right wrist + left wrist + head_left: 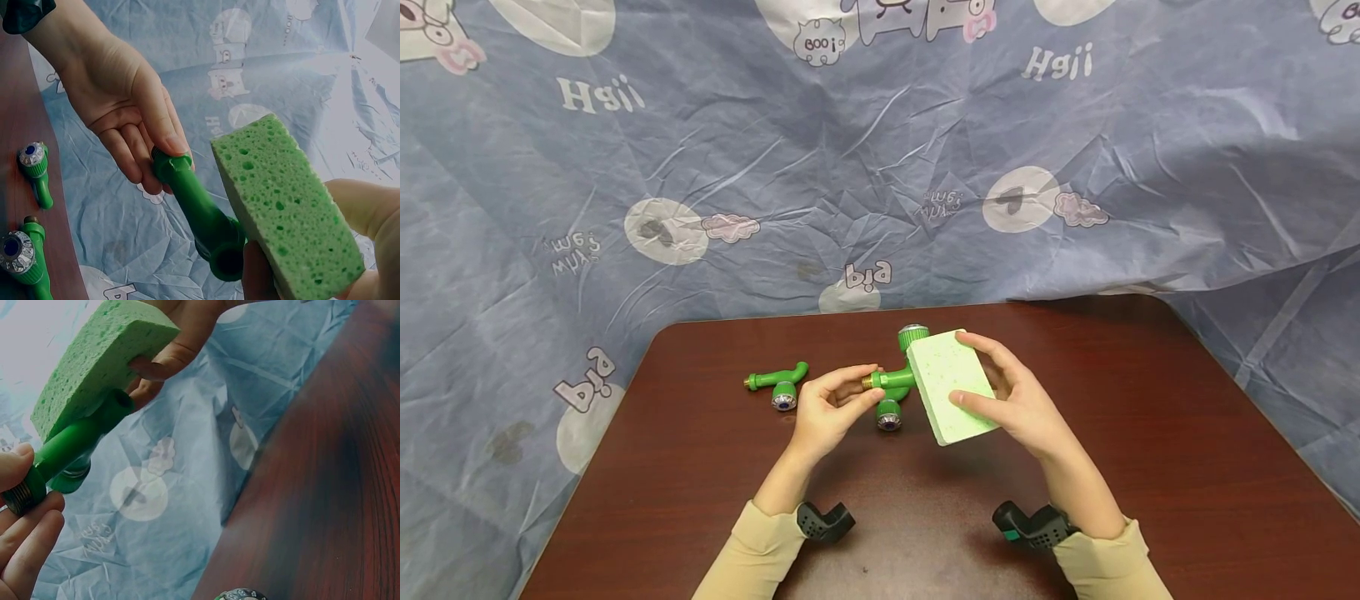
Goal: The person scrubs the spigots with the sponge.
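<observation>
Head view shows a crumpled blue printed cloth [880,158] draped as a backdrop behind a dark reddish-brown table [1150,450], with both arms in beige sleeves reaching over the tabletop. The right hand [1022,400] grips a pale green rectangular sponge [951,385], thumb along the near long edge and fingers curled over the far edge, holding it tilted above the table and laid against a green plastic faucet [891,382]. The left hand [831,408] pinches the brass-threaded end of that faucet between thumb and fingertips, so the faucet hangs above the table's middle between the two hands. In the right wrist view the sponge [287,206] touches the faucet [200,212] near its elbow, and the left hand's fingers [134,147] close round the stem's tip. The left wrist view shows the same contact from below, sponge [94,359] resting on the green stem [72,447]. A second green faucet [777,385] lies on the table just left of the left hand.
</observation>
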`<state>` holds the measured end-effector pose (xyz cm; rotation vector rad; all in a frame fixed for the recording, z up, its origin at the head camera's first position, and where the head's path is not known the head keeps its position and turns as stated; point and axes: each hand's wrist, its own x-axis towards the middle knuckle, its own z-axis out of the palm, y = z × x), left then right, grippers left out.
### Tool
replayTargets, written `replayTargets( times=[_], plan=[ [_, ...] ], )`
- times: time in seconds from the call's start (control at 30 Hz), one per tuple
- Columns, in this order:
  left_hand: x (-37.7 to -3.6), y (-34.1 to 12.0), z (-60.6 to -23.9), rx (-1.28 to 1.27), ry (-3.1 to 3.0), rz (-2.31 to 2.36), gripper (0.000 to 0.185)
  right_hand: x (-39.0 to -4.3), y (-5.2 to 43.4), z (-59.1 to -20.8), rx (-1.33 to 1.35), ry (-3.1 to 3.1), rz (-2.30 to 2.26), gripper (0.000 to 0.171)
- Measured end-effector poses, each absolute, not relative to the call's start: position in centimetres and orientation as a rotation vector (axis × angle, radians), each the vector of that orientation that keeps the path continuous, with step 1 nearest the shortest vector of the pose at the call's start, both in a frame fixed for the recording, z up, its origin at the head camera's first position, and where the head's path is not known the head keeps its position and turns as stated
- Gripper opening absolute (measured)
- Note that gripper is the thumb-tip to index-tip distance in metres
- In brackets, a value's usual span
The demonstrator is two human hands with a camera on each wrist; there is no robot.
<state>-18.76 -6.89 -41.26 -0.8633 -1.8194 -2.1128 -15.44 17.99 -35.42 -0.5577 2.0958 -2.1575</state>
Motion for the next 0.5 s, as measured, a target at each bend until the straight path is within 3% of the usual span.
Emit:
replayTargets(
  times=[0.27,0.5],
  plan=[
    [-18.7,-6.7,-41.3,-0.816,-1.825,-2.121,0.034,-15.0,17.4,-35.5,-0.528,2.151,-2.124,0.069],
    [-18.5,-6.4,-41.3,-0.785,-1.86,-2.086,0.033,-14.5,16.3,-35.7,-0.68,2.375,-2.052,0.066]
  ],
)
